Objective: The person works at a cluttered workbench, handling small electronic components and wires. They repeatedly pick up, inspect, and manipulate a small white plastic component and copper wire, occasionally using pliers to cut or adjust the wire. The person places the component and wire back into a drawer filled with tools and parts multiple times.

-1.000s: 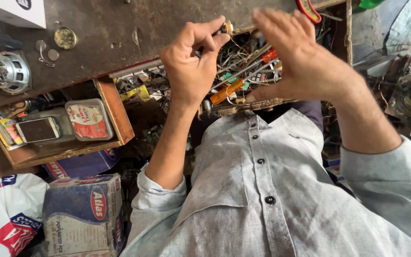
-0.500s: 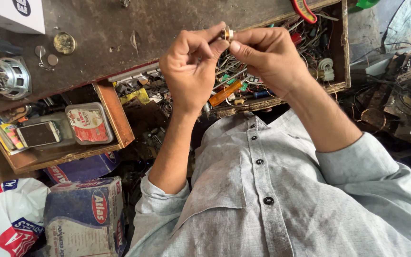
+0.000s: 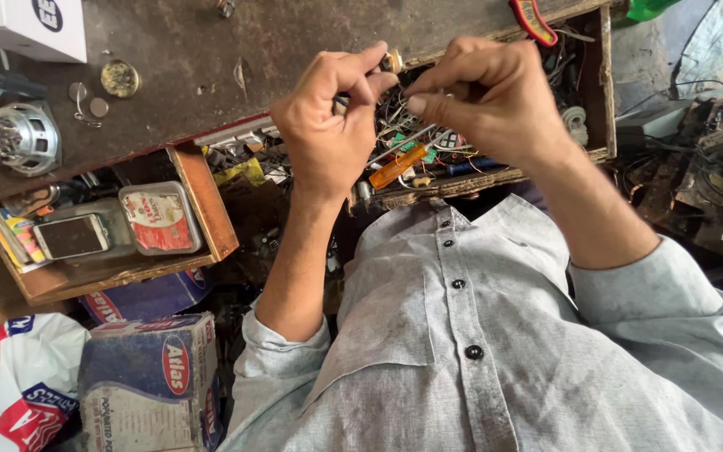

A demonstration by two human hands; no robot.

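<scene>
My left hand (image 3: 328,125) pinches a small brass-coloured part (image 3: 392,60) between thumb and forefinger, held above the desk's edge. My right hand (image 3: 487,100) is right beside it, its thumb and forefinger pinched together on what looks like a thin wire running from that part; the wire is too fine to see clearly. Both hands hover over an open wooden drawer (image 3: 600,100) crammed with wires and small parts, among them an orange-handled screwdriver (image 3: 399,166). My grey buttoned shirt fills the lower view.
A second open drawer (image 3: 211,226) at left holds a phone (image 3: 69,237) and a lidded plastic box (image 3: 161,218). On the dark desktop (image 3: 211,50) sit a speaker (image 3: 14,138) and a white box (image 3: 27,25). A cardboard carton (image 3: 148,381) and a plastic bag (image 3: 10,385) lie below.
My right hand has come back out of the cluttered drawer and moved left to meet my left hand at the small brass part. My left hand has stayed nearly still.
</scene>
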